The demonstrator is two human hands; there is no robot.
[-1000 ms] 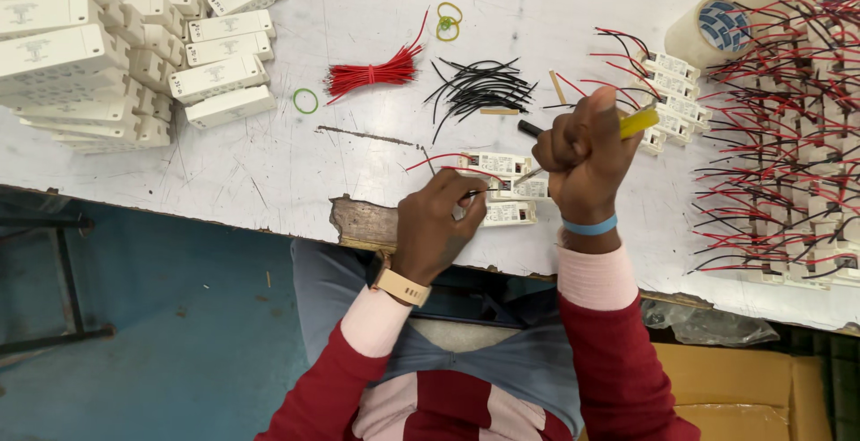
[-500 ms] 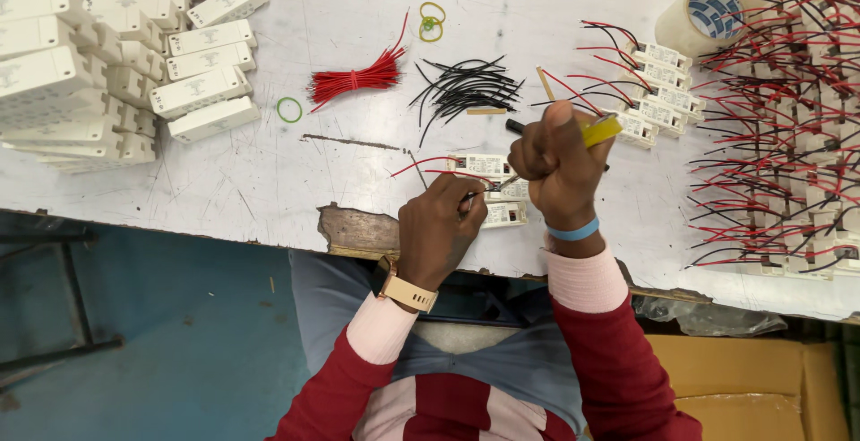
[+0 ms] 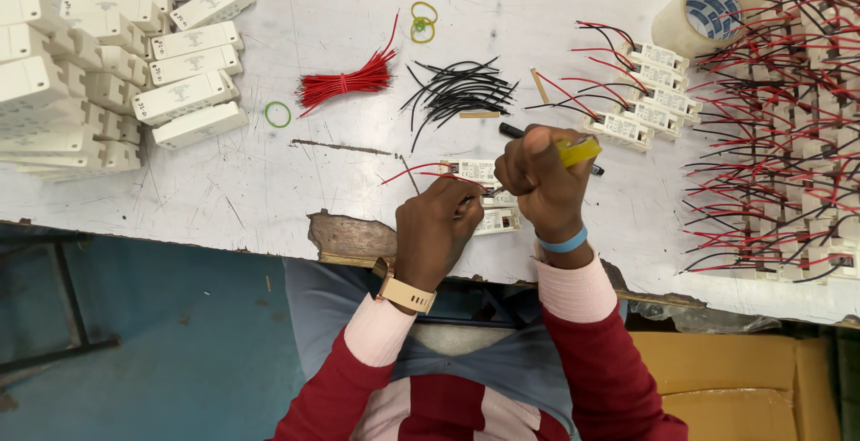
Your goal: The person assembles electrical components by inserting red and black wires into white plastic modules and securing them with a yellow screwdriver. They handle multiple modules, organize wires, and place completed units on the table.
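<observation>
Gripping the yellow-handled screwdriver [image 3: 573, 151] as before, right hand [image 3: 540, 181] fisted; left hand [image 3: 439, 226] still pinching the small white module [image 3: 495, 220].

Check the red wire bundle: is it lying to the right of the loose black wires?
No, the red wire bundle lies left of the black wires, up the table from both hands.

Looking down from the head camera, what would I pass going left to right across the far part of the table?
Stack of white boxes → green rubber band → bundle of red wires → yellow rubber bands → loose black wires → small wired modules → tape roll → heap of red and black wires.
</observation>
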